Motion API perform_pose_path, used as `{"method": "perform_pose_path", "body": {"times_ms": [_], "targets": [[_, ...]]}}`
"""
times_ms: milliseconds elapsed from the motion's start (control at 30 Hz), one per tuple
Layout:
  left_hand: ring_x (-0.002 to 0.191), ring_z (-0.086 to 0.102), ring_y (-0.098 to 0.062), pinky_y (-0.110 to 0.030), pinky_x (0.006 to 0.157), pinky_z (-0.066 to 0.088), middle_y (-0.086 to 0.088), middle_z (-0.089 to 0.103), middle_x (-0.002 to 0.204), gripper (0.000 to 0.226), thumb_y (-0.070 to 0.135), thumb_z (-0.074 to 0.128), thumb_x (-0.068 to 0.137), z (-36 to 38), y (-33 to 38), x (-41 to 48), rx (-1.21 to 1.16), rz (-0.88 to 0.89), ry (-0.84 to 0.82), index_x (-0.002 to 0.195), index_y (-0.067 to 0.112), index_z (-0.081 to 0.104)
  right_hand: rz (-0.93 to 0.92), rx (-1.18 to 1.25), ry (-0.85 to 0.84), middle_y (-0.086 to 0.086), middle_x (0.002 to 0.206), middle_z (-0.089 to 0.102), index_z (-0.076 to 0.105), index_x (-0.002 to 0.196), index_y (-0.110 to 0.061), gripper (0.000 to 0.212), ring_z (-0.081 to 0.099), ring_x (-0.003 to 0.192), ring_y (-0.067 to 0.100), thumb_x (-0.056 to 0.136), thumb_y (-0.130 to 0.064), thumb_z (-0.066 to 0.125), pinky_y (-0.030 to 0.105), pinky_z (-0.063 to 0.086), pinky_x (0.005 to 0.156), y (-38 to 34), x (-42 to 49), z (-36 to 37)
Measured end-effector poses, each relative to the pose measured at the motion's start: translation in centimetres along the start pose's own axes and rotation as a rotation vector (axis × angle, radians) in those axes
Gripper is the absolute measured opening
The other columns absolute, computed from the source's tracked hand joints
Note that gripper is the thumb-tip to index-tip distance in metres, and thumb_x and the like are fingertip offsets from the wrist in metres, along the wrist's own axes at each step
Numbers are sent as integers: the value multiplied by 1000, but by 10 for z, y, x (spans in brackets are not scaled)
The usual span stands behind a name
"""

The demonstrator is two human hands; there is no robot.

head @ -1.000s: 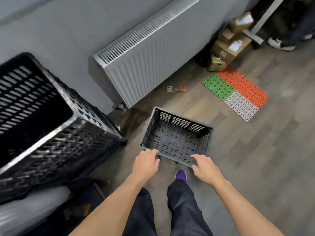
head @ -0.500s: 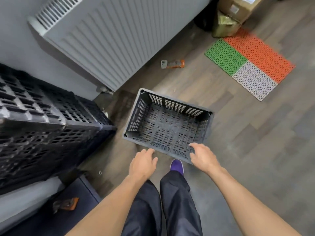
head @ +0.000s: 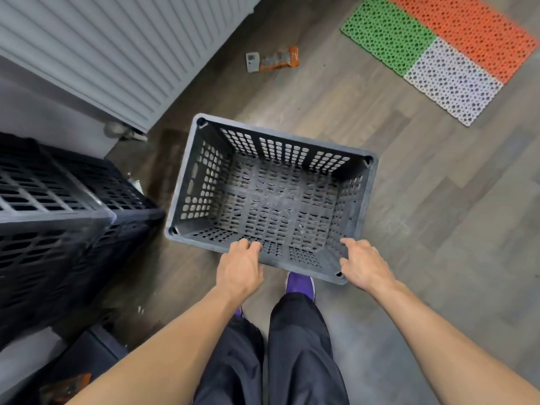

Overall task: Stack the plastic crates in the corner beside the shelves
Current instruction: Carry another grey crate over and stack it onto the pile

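Observation:
An empty dark grey perforated plastic crate [head: 271,197] stands on the wooden floor in front of me. My left hand [head: 239,270] lies on its near rim, fingers curled over the edge. My right hand [head: 361,266] holds the near right corner of the same rim. A stack of black plastic crates [head: 58,217] rises at the left, close to the grey crate's left side.
A white radiator [head: 117,48] runs along the wall at the top left. A small orange packet [head: 273,58] lies on the floor beyond the crate. Green, orange and white perforated mats [head: 438,51] lie at the top right. My legs and a purple shoe [head: 299,283] are below the crate.
The view has dropped lower and closer to the grey crate. Both hands have come from just short of the near rim onto it.

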State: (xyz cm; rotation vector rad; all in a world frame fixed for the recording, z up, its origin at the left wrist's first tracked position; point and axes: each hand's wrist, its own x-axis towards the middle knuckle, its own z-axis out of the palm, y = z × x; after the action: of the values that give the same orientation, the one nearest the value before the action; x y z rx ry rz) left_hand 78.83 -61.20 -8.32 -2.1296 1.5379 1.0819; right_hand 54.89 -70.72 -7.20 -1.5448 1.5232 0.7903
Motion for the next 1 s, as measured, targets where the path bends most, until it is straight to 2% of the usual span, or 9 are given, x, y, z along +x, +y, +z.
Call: {"method": "perform_pose_path", "body": {"times_ms": [100,167,233,333,533,667,833,933,1000], "targets": [[124,45,-22,-36,100,38,0,52,125,39,26,53,91,22,-6,21,91,29,-11,130,23,51,26,-21,2,15,147,30,34,152,-17,51,39,133,35,103,-20,44,44,43,105,-2,19,17],[124,46,-22,-35,104,35,0,53,125,40,25,53,91,35,-10,32,153,52,-28,130,24,50,38,-65,75,15,142,29,40,146,-14,46,39,128,35,101,-19,47,44,44,102,-7,27,26],[123,47,-22,-35,106,33,0,53,125,40,25,52,91,46,-12,42,203,75,-50,131,23,49,1,-166,163,13,145,31,43,143,-13,45,37,128,34,98,-18,49,42,42,101,-13,34,35],[122,50,-23,-36,106,34,-1,55,126,38,27,51,92,56,-14,53,261,104,-87,130,23,49,-82,-235,196,10,147,36,46,144,-16,47,36,130,31,98,-21,50,39,35,107,-19,42,54],[121,52,-23,-37,101,36,2,59,128,37,26,50,94,62,-28,77,369,172,-127,131,27,49,-104,-331,371,9,140,47,56,136,-17,40,42,126,30,99,-30,49,41,26,110,-6,57,64],[122,46,-23,-37,103,35,3,55,129,41,26,50,94,67,-32,81,345,182,-144,134,30,50,-100,-218,501,12,135,45,56,135,-11,42,40,123,33,93,-14,57,43,33,103,-2,60,61],[132,37,-20,-39,114,21,1,47,135,57,20,59,75,70,-27,53,-15,115,99,132,27,56,-107,-323,445,15,139,43,53,136,-8,48,42,123,35,88,-8,55,43,26,112,-11,60,59],[125,44,-22,-41,108,29,-2,53,126,44,22,64,79,71,-19,29,-165,-22,306,123,19,63,-157,-338,394,13,139,43,48,140,-12,50,42,123,32,90,-11,54,41,27,113,-26,60,56],[117,46,-21,-38,102,34,0,52,117,38,23,64,82,68,-14,19,-185,-109,351,119,19,62,-185,-281,325,11,138,44,46,142,-13,49,43,124,31,94,-13,52,39,35,108,-37,63,51]]}}
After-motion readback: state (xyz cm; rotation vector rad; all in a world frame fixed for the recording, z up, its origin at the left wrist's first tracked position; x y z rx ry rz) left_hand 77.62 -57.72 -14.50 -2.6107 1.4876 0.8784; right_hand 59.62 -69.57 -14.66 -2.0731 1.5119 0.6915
